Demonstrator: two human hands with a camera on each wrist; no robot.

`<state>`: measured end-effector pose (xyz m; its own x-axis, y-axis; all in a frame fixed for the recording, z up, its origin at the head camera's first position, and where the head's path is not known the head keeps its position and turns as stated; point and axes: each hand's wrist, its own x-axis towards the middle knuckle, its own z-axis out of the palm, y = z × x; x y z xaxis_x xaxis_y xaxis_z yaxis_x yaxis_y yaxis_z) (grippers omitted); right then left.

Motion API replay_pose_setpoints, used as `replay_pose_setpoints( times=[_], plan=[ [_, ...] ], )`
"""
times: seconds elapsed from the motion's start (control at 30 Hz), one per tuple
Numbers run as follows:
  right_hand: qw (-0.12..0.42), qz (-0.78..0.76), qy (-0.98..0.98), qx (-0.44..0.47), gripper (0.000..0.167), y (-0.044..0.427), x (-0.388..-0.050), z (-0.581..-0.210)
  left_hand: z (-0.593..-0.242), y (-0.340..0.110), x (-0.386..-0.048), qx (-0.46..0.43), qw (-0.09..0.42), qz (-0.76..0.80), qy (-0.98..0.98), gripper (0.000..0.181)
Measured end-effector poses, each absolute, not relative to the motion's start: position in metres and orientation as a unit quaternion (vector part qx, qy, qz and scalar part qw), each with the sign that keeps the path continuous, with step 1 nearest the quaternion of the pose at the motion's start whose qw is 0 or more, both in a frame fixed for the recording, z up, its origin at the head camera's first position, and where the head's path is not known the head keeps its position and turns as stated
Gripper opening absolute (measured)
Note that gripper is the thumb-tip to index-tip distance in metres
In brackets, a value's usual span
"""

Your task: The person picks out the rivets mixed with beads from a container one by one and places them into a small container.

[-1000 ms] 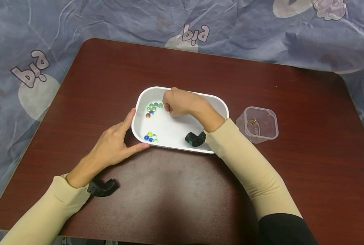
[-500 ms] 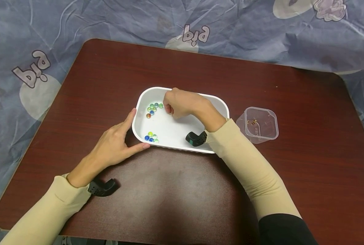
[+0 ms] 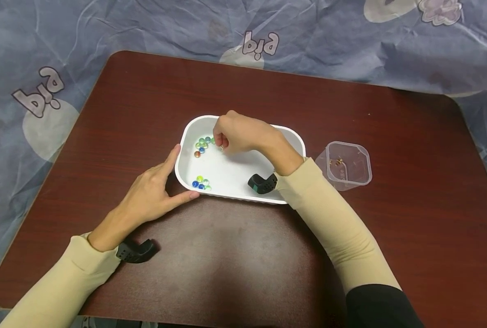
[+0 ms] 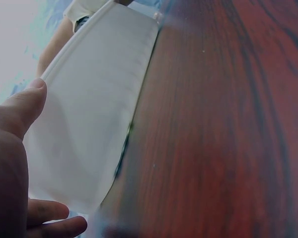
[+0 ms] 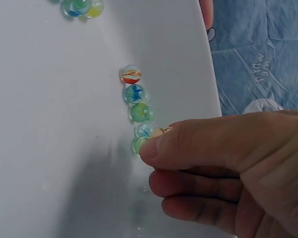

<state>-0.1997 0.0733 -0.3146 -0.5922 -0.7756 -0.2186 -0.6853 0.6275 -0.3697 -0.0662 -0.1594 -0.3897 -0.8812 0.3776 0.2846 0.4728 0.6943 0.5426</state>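
Note:
A white tray (image 3: 243, 177) holds several glass marbles, one group (image 3: 202, 145) at its far left and another group (image 3: 201, 183) in the near left corner. My left hand (image 3: 146, 196) spans the tray's left end, its straight fingers and thumb touching the outer wall and rim. Inside the tray, my right hand (image 3: 243, 133) reaches down beside the far marbles. In the right wrist view, thumb and forefinger pinch a small gold-coloured piece (image 5: 158, 133), mostly covered by the thumb, right by a row of marbles (image 5: 140, 112).
Right of the tray stands a clear plastic box (image 3: 350, 166) with a few small gold-coloured pieces (image 3: 337, 162) inside. All of it rests on a dark red-brown wooden table (image 3: 165, 91). A blue printed cloth (image 3: 329, 41) hangs beyond the far edge.
My right hand has shifted slightly left and away from me, closer to the far marbles, with the small gold-coloured piece at its fingertips. The left hand keeps its place on the tray.

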Motion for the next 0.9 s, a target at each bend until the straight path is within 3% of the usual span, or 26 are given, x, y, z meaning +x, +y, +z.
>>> replay_pose_setpoints(
  times=[0.9],
  plan=[
    [0.129, -0.185, 0.873, -0.433, 0.017, 0.08, -0.195, -0.292, -0.391, -0.161, -0.067, -0.24, 0.088, -0.322, -0.912, 0.102]
  ],
)
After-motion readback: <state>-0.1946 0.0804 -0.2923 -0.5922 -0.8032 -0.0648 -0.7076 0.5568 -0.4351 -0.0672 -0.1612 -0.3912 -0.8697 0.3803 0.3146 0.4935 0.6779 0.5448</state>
